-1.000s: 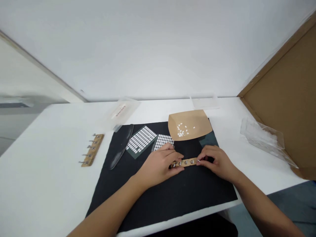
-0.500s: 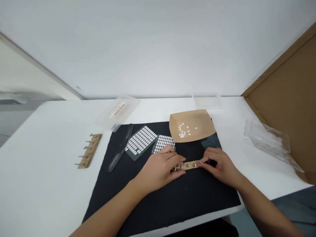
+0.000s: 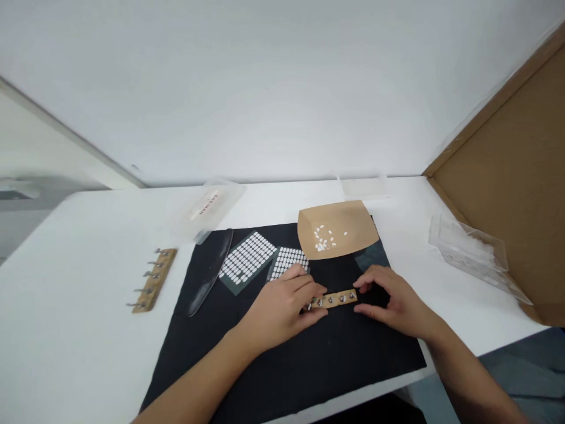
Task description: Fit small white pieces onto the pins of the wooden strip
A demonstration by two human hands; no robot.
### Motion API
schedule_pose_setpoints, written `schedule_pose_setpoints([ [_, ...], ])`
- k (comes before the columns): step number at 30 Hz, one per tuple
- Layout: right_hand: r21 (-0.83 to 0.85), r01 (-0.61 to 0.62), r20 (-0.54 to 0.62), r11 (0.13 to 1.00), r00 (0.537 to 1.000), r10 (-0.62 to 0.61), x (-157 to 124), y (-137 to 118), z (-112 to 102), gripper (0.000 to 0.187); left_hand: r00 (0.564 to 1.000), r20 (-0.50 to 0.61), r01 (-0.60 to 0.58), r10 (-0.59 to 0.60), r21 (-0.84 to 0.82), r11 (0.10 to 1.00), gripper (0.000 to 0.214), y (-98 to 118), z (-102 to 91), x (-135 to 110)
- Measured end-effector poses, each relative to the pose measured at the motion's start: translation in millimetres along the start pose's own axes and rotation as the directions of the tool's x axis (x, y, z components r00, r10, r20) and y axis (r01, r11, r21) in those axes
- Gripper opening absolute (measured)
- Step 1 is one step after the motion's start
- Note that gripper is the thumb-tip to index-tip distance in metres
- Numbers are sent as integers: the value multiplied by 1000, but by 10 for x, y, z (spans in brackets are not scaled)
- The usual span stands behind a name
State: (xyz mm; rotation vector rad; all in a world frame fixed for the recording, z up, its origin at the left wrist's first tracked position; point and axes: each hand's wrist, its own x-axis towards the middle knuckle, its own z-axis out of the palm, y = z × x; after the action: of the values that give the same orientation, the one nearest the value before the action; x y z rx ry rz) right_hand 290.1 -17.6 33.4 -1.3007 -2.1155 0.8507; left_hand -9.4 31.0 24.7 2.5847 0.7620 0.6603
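Observation:
A narrow brown strip [image 3: 336, 300] with a row of small metal clips lies on the black mat [image 3: 282, 377]. My left hand [image 3: 286, 303] grips its left end between thumb and fingers, hiding that end. My right hand [image 3: 388, 300] is open just off the right end, thumb and fingertips apart with nothing visible between them. Behind my left hand is a sheet of white oval stickers [image 3: 289, 259], partly covered by the hand. A larger sheet of the same stickers [image 3: 248, 259] lies to its left.
A brown paper tray [image 3: 353, 227] holds loose white oval bits. A dark curved file [image 3: 212, 274] lies at the mat's left. Another strip with upright metal clips [image 3: 154, 281] stands on the white table. Clear plastic boxes [image 3: 474, 247] are at right, a frosted pouch [image 3: 216, 203] behind.
My right thumb and fingers have parted and come away from the strip's right end, which now shows. The small white piece they pinched is no longer between them. My left hand keeps its grip.

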Motion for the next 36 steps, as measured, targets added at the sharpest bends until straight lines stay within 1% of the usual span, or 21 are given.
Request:
schedule_pose_setpoints([
  [2, -70, 5, -92, 998, 996, -12, -60, 6, -115, 31, 1000, 14, -3, 3, 10, 1000, 22, -4, 4, -7],
  [4, -218, -50, -222, 975, 975, 0, -140, 33, -316, 26, 1000, 6, -18, 18, 22, 1000, 23, -7, 5, -14],
  [6, -380, -141, -356, 914, 934, -4, -236, 97, -608, 19, 999, -11, -42, 43, 41, 998, 27, -3, -4, -14],
  [8, -500, -273, -458, 822, 889, 16, -334, 202, -959, 20, 996, -47, -72, 74, 49, 996, 35, 10, -27, -6],
  [10, -599, -393, -493, 698, 868, 65, -411, 344, -1313, 26, 989, -105, -97, 101, 45, 994, 38, 28, -60, 10],
  [12, -640, -528, -530, 558, 829, 178, -450, 510, -1616, 29, 977, -176, -109, 119, 65, 992, 28, 42, -99, 27],
  [14, -650, -585, -484, 486, 811, 329, -449, 684, -1836, 32, 960, -245, -109, 133, 107, 988, 19, 44, -137, 38],
  [16, -653, -607, -400, 453, 784, 474, -423, 851, -1971, 33, 941, -310, -98, 138, 139, 985, 25, 34, -174, 41],
  [18, -603, -641, -335, 475, 744, 578, -397, 998, -2039, 32, 923, -361, -77, 134, 167, 983, 29, 13, -215, 36],
  [19, -580, -655, -318, 485, 730, 605, -390, 1061, -2057, 33, 914, -384, -65, 133, 185, 981, 27, -1, -240, 32],
  [22, -566, -660, -327, 494, 729, 601, -401, 1208, -2087, 30, 882, -451, -8, 137, 276, 961, 22, -60, -341, 11],
  [25, -569, -673, -336, 473, 714, 614, -418, 1280, -2122, 32, 863, -495, 127, 97, 398, 908, 17, -169, -479, -31],
  [27, -594, -675, -341, 438, 704, 623, -398, 1264, -2153, 35, 862, -507, 280, -22, 441, 853, 12, -270, -574, -71],
  [28, -614, -668, -346, 421, 707, 616, -374, 1232, -2168, 36, 851, -516, 352, -93, 431, 831, 12, -323, -619, -92],
  [30, -658, -648, -373, 384, 723, 581, -295, 1116, -2188, 36, 848, -480, 452, -226, 432, 780, 16, -422, -699, -132],
  [31, -677, -643, -390, 358, 726, 566, -242, 1034, -2191, 37, 830, -465, 520, -309, 443, 730, 17, -462, -734, -146],
  [32, -689, -653, -425, 316, 716, 554, -182, 938, -2186, 36, 804, -450, 580, -390, 448, 680, 18, -494, -768, -157],
  [33, -701, -648, -431, 298, 717, 548, -113, 831, -2171, 36, 774, -433, 630, -463, 449, 634, 18, -516, -800, -163],
  [34, -708, -627, -408, 324, 739, 536, -37, 715, -2145, 35, 739, -420, 674, -527, 448, 588, 18, -531, -829, -166],
  [35, -709, -586, -369, 392, 782, 502, 47, 594, -2106, 35, 702, -414, 712, -579, 443, 545, 19, -541, -857, -166],
  [36, -695, -522, -310, 494, 838, 448, 139, 470, -2054, 34, 666, -415, 744, -620, 435, 508, 20, -548, -883, -166],
])
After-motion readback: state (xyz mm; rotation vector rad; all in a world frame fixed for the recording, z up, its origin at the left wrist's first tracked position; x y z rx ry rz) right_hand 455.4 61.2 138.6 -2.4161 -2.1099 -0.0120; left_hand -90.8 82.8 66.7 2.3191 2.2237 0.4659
